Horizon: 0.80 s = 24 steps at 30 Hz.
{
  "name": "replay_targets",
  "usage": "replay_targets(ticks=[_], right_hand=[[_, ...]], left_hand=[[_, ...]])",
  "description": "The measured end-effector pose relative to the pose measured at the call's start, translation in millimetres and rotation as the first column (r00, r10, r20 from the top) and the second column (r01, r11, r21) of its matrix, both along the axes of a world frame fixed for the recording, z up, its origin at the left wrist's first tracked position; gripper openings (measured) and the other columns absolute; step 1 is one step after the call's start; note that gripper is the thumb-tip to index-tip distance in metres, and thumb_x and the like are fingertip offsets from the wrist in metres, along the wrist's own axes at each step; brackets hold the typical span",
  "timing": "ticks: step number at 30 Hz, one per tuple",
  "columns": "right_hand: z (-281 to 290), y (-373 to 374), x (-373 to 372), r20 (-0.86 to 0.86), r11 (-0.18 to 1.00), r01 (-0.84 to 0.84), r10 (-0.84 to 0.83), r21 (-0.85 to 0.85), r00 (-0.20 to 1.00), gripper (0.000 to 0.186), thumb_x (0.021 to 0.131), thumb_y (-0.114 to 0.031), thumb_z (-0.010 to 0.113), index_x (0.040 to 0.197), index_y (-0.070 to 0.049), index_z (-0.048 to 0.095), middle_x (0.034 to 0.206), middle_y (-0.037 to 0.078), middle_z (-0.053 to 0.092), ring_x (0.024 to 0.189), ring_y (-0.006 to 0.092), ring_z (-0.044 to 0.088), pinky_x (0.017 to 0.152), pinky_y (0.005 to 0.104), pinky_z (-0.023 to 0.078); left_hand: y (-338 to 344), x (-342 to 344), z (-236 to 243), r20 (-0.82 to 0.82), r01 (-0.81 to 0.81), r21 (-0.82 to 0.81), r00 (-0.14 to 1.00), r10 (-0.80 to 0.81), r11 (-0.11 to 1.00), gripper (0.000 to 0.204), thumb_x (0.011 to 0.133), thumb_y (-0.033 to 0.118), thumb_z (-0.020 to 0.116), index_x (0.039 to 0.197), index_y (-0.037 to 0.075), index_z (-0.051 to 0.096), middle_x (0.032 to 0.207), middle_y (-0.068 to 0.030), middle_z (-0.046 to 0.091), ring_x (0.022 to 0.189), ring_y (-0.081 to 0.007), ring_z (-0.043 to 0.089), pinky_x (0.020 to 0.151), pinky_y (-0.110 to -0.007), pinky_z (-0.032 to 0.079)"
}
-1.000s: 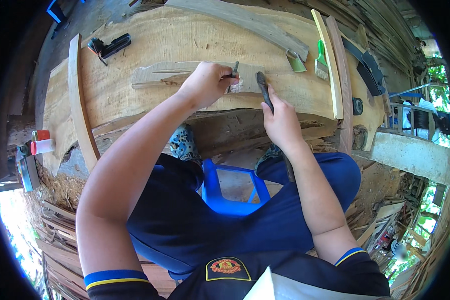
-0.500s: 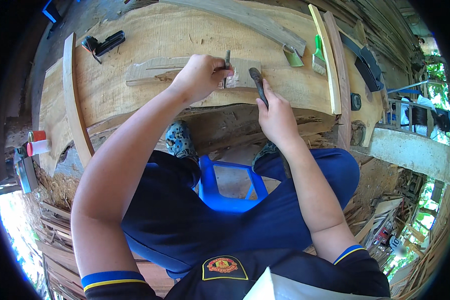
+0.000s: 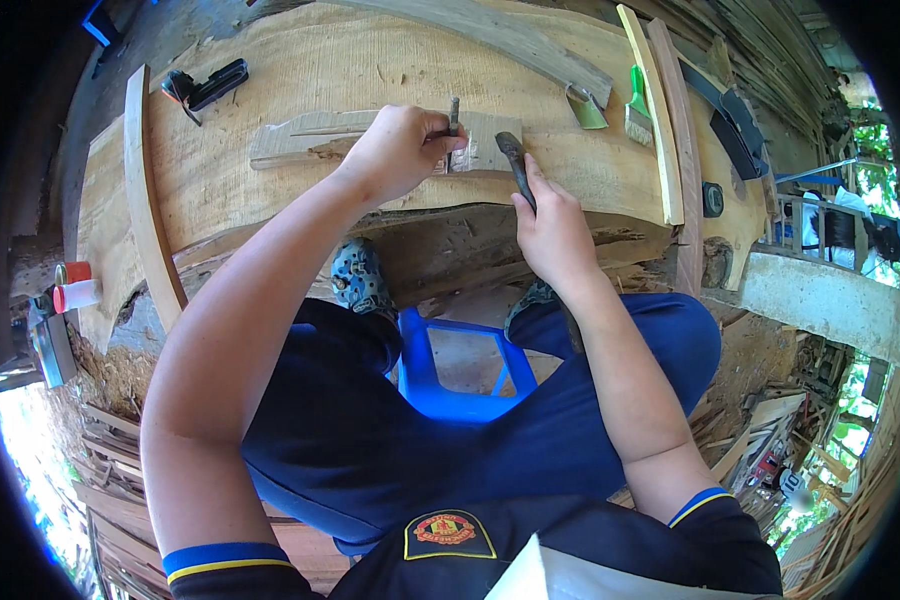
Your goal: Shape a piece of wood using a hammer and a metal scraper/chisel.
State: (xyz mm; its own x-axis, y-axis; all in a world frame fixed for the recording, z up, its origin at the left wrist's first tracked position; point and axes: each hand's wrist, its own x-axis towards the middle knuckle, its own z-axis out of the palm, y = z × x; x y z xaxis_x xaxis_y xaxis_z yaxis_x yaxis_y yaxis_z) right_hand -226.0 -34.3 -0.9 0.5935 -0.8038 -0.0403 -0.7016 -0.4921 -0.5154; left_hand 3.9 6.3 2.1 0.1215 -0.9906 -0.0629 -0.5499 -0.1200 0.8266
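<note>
My left hand (image 3: 400, 150) is closed round a slim metal chisel (image 3: 454, 104), held nearly upright. Its lower end meets a weathered grey-brown board (image 3: 300, 135), where a pale, freshly cut patch shows beside it. Fingers of my right hand (image 3: 555, 225) wrap a dark club-like tool (image 3: 512, 148), thicker at its far end. That thick end is just right of the chisel, over the board's right end, apart from the chisel. The tool's shaft runs back under my right wrist. The board lies on a broad wooden slab (image 3: 300, 60).
On the slab lie a stapler-like black tool (image 3: 205, 88), a green-handled brush (image 3: 637, 105), a small green scraper-like piece (image 3: 587, 112), a long plank (image 3: 500, 35) and upright strips (image 3: 660, 120). A tape measure (image 3: 712, 199) sits right; red-lidded jars (image 3: 76, 285) stand left. A blue stool (image 3: 440, 400) is below.
Both hands keep their grips and almost their places. The thick end of the dark tool has shifted very slightly left and up, toward the chisel.
</note>
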Motion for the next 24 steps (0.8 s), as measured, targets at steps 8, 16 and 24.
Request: replay_targets(ticks=[8,16,24], right_hand=[[13.4,-1.2,2.7,0.004,0.996,0.037,-0.037,0.079,0.999,0.048,0.095,-0.012,0.06,0.139,0.003,0.051,0.102,0.028,0.067,0.098,0.043,0.065,0.085,0.0471,0.052],[79.6,12.3,19.3,0.513,0.975,-0.041,-0.079,0.22,0.855,0.039,0.101,-0.019,0.057,0.135,0.0,0.057,0.098,0.025,0.07,0.085,0.035,0.071,0.078,0.036,0.053],[94.0,20.6,14.1,0.452,0.997,-0.05,0.02,0.055,0.892,0.04,0.099,-0.017,0.061,0.132,0.005,0.058,0.109,0.027,0.069,0.099,0.0351,0.072,0.081,0.0364,0.054]], left_hand=[[2.1,-3.1,-5.6,0.026,0.018,0.019,0.999,-0.019,1.0,0.021,0.093,0.018,0.068,0.106,0.003,0.074,0.074,-0.0167,0.067,0.065,-0.0233,0.063,0.066,-0.035,0.051],[3.1,-5.5,-7.4,0.065,0.04,0.049,0.997,-0.043,0.998,0.02,0.094,0.014,0.066,0.108,0.001,0.073,0.074,-0.0126,0.069,0.066,-0.0136,0.063,0.067,-0.031,0.052],[4.7,-10.7,4.2,0.06,0.055,0.005,0.997,-0.056,0.998,0.021,0.092,0.024,0.067,0.1,0.005,0.074,0.08,-0.0234,0.066,0.075,-0.0416,0.063,0.071,-0.044,0.051]])
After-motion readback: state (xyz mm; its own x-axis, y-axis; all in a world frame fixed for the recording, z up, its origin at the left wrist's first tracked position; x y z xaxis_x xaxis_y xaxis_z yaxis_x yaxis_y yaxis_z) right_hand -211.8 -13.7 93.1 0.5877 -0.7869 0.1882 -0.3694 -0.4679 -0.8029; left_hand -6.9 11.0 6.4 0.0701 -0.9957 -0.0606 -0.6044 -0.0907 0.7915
